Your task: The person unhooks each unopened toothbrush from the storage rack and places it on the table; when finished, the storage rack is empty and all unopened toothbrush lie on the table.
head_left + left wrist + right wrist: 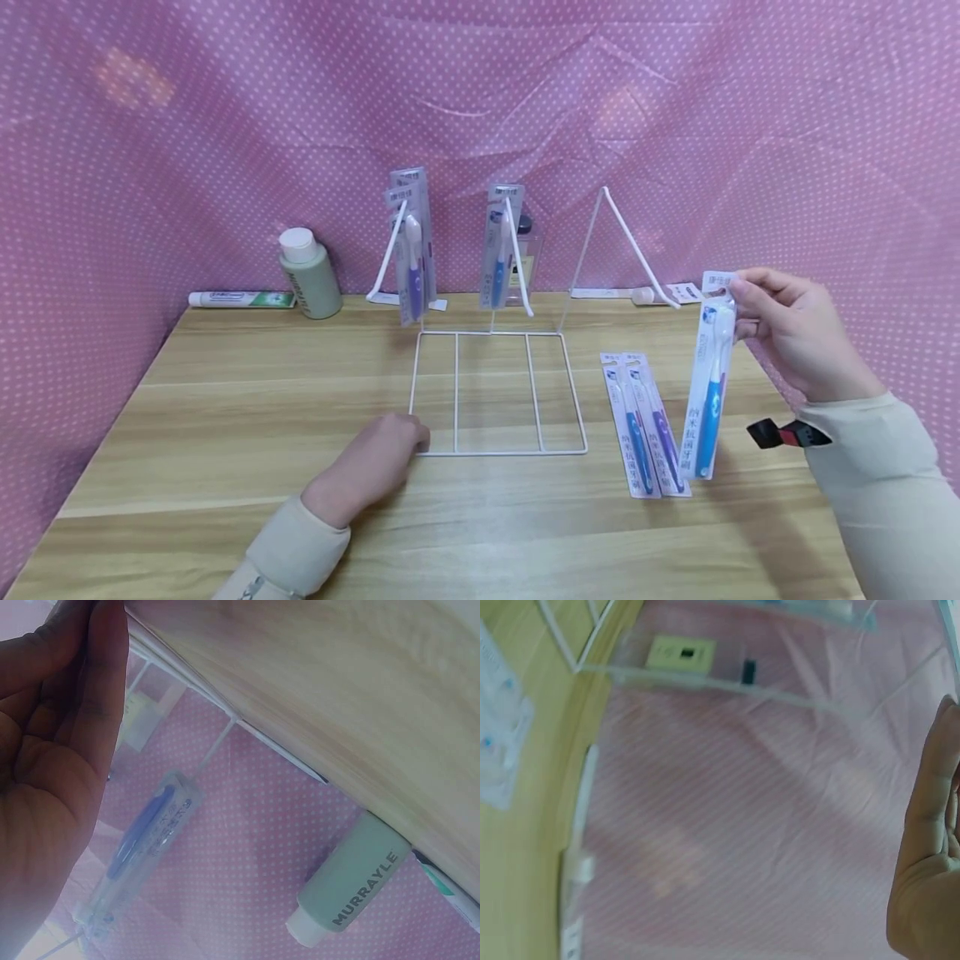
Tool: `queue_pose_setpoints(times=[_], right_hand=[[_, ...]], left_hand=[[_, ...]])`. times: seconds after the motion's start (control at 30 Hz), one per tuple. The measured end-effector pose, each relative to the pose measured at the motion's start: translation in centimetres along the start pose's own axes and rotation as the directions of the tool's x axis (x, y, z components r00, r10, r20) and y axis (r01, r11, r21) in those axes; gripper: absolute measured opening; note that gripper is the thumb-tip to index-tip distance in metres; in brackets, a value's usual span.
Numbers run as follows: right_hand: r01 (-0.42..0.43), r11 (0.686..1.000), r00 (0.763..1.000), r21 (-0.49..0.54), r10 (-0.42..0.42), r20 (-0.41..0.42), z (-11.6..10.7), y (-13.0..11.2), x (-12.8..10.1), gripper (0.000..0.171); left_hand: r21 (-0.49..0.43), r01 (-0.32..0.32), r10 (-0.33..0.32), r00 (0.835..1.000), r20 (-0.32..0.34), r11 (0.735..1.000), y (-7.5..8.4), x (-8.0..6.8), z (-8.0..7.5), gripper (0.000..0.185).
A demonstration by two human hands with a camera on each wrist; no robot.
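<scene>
My right hand (802, 333) pinches the top of a packaged blue toothbrush (708, 425) between thumb and fingers, and the pack hangs upright above the table. Just left of it, a blue toothbrush pack (632, 429) and a purple one (662, 429) lie side by side. With bent fingers my left hand (375, 462) grips the front left corner of the white wire rack (498, 454); its fingertips are partly hidden. Several toothbrush packs (415, 283) hang on the rack's left hook, a blue one (498, 275) on the middle hook. The right hook (637, 246) is bare.
A green bottle (315, 283) with a white cap and a toothpaste tube (243, 299) are at the back left. Behind the rack stands a clear bottle (531, 258) with a dark cap. Another white tube (675, 293) lies at the back right, before a pink dotted curtain (225, 167).
</scene>
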State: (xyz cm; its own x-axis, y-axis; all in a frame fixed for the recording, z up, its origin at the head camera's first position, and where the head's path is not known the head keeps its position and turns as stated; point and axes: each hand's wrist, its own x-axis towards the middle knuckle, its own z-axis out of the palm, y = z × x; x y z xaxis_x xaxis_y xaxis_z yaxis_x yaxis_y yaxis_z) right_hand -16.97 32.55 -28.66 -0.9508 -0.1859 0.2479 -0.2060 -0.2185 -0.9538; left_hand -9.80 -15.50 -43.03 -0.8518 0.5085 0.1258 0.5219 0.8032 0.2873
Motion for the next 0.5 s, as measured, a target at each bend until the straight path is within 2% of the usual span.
queue_pose_setpoints(times=[0.23,0.37,0.5], right_hand=[[-0.152,0.988,0.985,-0.001,0.151,-0.08,-3.7,2.0,1.4,0.013],[-0.249,0.969,0.959,-0.008,0.245,-0.139,-5.5,3.5,1.7,0.011],[-0.331,0.94,0.936,-0.083,0.316,-0.154,-7.0,5.2,2.2,0.011]], left_hand=[[0.01,0.014,-0.014,1.0,-0.001,1.0,-0.1,0.1,0.2,0.035],[0.007,0.018,-0.018,1.0,0.006,1.0,0.0,0.1,0.2,0.035],[0.012,0.024,-0.024,1.0,0.009,1.0,0.0,0.1,0.2,0.033]])
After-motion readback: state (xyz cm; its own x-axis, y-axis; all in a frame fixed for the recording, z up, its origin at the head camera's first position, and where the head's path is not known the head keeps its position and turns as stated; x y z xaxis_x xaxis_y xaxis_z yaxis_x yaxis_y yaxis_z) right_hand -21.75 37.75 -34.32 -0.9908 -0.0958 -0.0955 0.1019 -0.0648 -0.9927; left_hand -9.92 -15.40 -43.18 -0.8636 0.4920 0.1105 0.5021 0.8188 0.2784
